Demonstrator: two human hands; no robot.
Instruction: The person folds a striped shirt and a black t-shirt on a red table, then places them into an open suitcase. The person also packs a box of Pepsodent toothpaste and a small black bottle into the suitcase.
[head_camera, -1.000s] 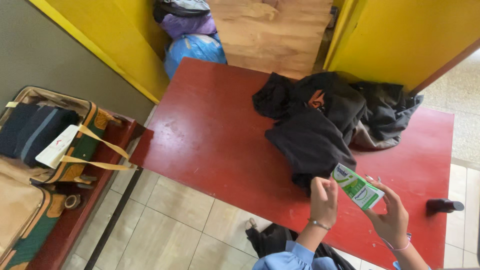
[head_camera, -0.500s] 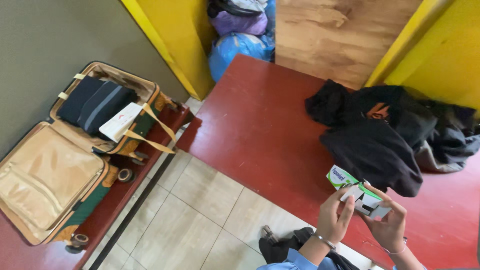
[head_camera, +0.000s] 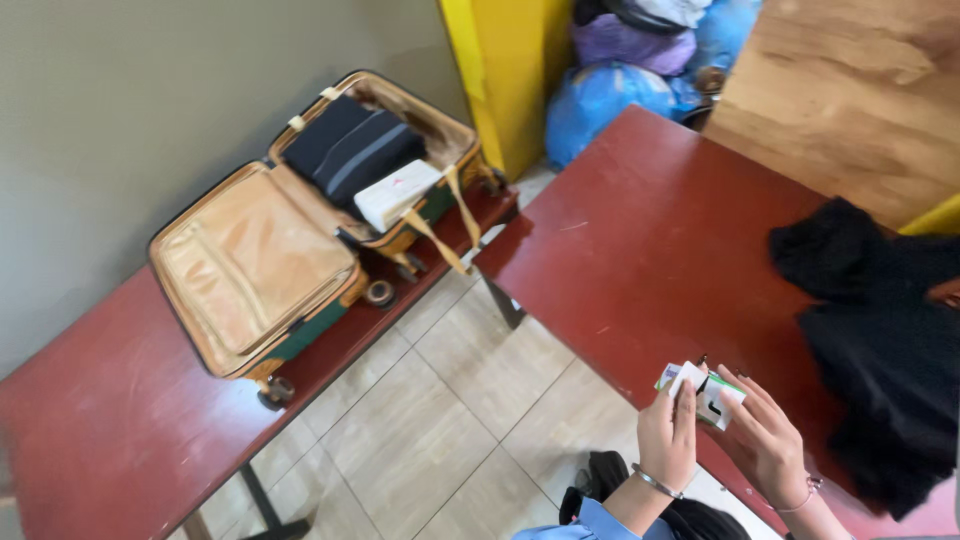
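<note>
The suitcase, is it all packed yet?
Not yet. Done: the open suitcase on the bench already holds dark folded clothes and a white packet. In hand: the left hand and right hand hold a small green and white box over the red table. Left: black clothes lie unpacked there.

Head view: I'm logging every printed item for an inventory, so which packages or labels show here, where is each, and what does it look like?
Small carton: held between the left hand and right hand over the red table edge; rectangular, white and green, end flap open.
White packet: lies in the open suitcase on the bench, against dark folded clothes; flat, rectangular, small reddish mark.
No signs or screens.
</note>
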